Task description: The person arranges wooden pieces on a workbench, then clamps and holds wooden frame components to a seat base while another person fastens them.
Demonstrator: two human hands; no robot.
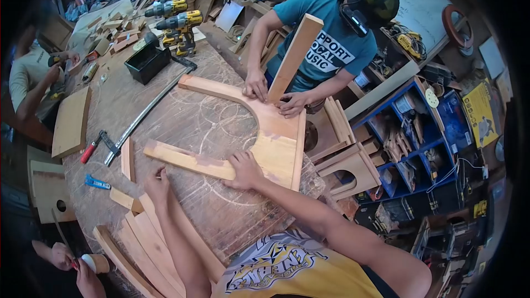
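A U-shaped wooden frame lies flat on the workbench, its two arms pointing left. My right hand rests on its near arm where the curve begins, fingers bent over the inner edge. To the left, my left hand hovers by the bench with fingers curled and thumb tip against them; anything inside is too small to make out. Long curved wooden pieces lie under and beside my left forearm. Across the bench, a co-worker's hands hold a wooden board upright on the frame's far side.
A long bar clamp lies on the workbench, with a blue-handled tool and wood offcuts nearer me. Yellow drills and a black bin stand farther back. Other people work at the left. Blue shelving stands right.
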